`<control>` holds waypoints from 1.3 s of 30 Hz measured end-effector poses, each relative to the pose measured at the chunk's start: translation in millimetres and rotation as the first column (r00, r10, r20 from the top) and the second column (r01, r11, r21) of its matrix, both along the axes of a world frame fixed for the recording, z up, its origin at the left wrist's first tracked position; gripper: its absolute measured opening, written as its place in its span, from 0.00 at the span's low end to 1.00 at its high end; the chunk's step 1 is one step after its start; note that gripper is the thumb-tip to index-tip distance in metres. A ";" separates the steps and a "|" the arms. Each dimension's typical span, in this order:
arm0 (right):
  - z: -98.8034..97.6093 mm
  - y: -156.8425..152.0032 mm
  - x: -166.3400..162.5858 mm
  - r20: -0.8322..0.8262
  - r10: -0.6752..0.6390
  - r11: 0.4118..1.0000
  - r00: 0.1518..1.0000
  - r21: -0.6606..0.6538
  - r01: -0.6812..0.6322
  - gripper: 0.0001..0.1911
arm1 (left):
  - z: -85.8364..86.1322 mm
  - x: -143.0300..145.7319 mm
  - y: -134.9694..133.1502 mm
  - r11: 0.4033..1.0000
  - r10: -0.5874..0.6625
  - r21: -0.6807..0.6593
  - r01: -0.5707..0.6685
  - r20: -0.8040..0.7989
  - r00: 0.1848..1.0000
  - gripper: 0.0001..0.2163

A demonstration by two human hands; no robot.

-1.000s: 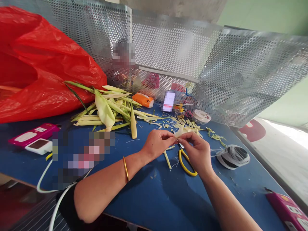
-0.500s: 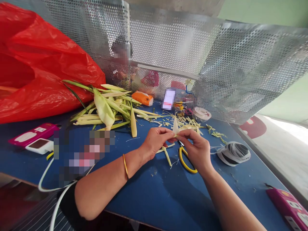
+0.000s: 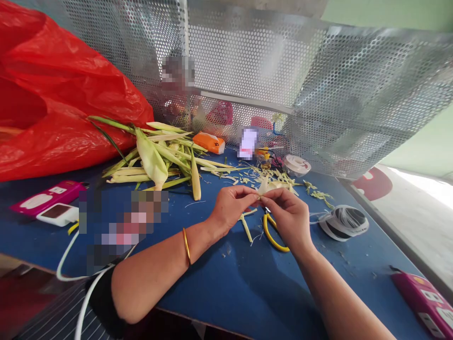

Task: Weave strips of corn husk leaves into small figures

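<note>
Fingertips of both hands meet over the blue table (image 3: 219, 293), pinching 1 small pale-yellow leaf strip (image 3: 264, 186) between them. Left hand (image 3: 231, 208) closes thumb and forefinger on the strip's left end; right hand (image 3: 288, 215) closes the same 2 fingers on its right end, so the strip sits right at the fingertips, just above the tabletop. Its free tip pokes up and away from the person, with the long axis tilted slightly from upright; the lower part is hidden by the fingers. It looks thin, flat and fibrous, tapering to a point.

Yellow-handled scissors (image 3: 272, 236) lie on the table under the right hand. Beyond the hands is a scatter of leaf trimmings (image 3: 279, 179), and farther left a heap of long green-and-cream leaf blades (image 3: 159, 160). A spool of clear line (image 3: 343, 222) sits to the right, well apart from the hands. A gold bangle (image 3: 186, 245) circles the left wrist.
</note>
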State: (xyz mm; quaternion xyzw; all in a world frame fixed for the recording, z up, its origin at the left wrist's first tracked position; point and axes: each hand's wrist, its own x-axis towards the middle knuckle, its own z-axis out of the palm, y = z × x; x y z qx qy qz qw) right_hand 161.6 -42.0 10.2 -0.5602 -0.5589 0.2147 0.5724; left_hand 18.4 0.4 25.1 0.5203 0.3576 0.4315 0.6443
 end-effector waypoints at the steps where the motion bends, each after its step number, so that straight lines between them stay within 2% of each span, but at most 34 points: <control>1: -0.1 0.2 -0.1 0.001 0.001 1.000 1.000 0.001 -0.001 0.06 | -0.3 0.2 0.0 1.000 -0.001 0.007 0.001 -0.003 1.000 0.02; 4: -1.7 1.6 0.0 -0.046 -0.012 1.000 0.999 0.005 0.012 0.07 | -1.8 0.7 0.0 0.999 0.003 0.037 -0.002 -0.014 1.000 0.03; 8: -4.2 3.4 0.7 -0.131 -0.001 1.000 0.991 -0.001 0.001 0.14 | -3.7 1.4 0.2 0.998 -0.035 0.062 0.035 0.006 0.999 0.03; 12: -3.7 2.8 -0.8 -0.130 0.010 1.000 0.991 0.007 -0.009 0.11 | -2.9 2.0 0.9 0.998 -0.038 -0.043 0.040 0.056 0.998 0.02; 14: -2.7 1.7 -2.6 -0.080 0.001 0.999 0.997 0.032 0.002 0.09 | -1.7 1.6 1.8 0.993 -0.023 -0.117 0.030 0.056 0.998 0.02; 17: -2.2 -0.1 -4.7 0.113 -0.037 0.996 0.993 0.087 0.028 0.05 | -0.6 0.3 3.4 0.982 -0.004 -0.187 0.015 0.062 0.998 0.04; 20: -3.6 -1.6 -5.2 0.303 -0.088 0.987 0.949 0.157 0.041 0.02 | -1.0 -1.3 4.6 0.980 -0.004 -0.200 0.020 0.079 0.997 0.05; 22: -4.5 -2.3 -5.2 0.356 -0.122 0.981 0.927 0.188 0.057 0.02 | -1.7 -2.1 5.0 0.979 -0.014 -0.201 0.031 0.086 0.996 0.05; 33: -1.0 -5.5 -6.7 0.377 -0.171 0.967 0.910 0.242 0.082 0.05 | -2.3 -1.2 3.0 0.966 -0.028 -0.252 0.059 0.125 0.992 0.02; 39: -0.8 -6.3 -8.8 0.298 -0.206 0.962 0.932 0.237 0.137 0.04 | -3.6 -0.5 2.4 0.965 -0.054 -0.239 0.104 0.210 0.976 0.07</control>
